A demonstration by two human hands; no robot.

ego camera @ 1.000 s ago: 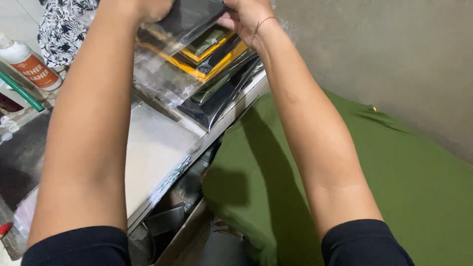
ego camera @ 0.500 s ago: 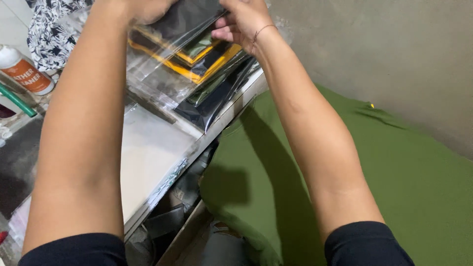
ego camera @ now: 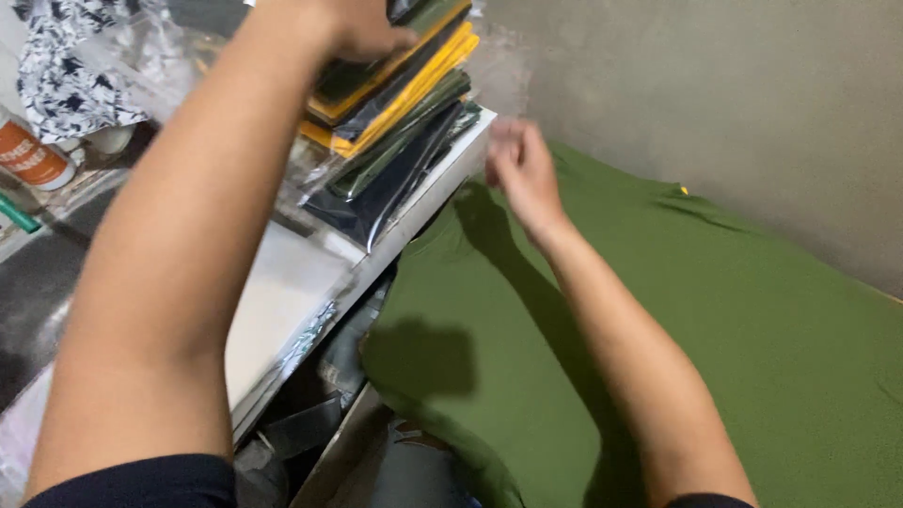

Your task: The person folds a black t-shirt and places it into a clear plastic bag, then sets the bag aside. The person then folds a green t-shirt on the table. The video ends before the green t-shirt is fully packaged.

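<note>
Left hand [ego camera: 362, 28]: palm down at 12 o'clock, pressing on the stack of bagged garments [ego camera: 400, 113], fingers flat rather than curled round it.
Right hand [ego camera: 520, 169]: blurred, fingers loosely spread, holding nothing, above the green cloth [ego camera: 658, 339].
Stack: on the white shelf [ego camera: 282, 301], at 11 o'clock from the right hand.
Bottle [ego camera: 33, 155]: at 9 o'clock, well apart.

Two bare forearms are seen from above, with dark sleeves at the bottom edge. The left arm is stretched far forward and up, its left hand [ego camera: 362, 28] turned palm down with fingers curled. The right arm is extended less far; the right hand [ego camera: 520, 169] is blurred, held open and empty, fingers loosely spread.
</note>
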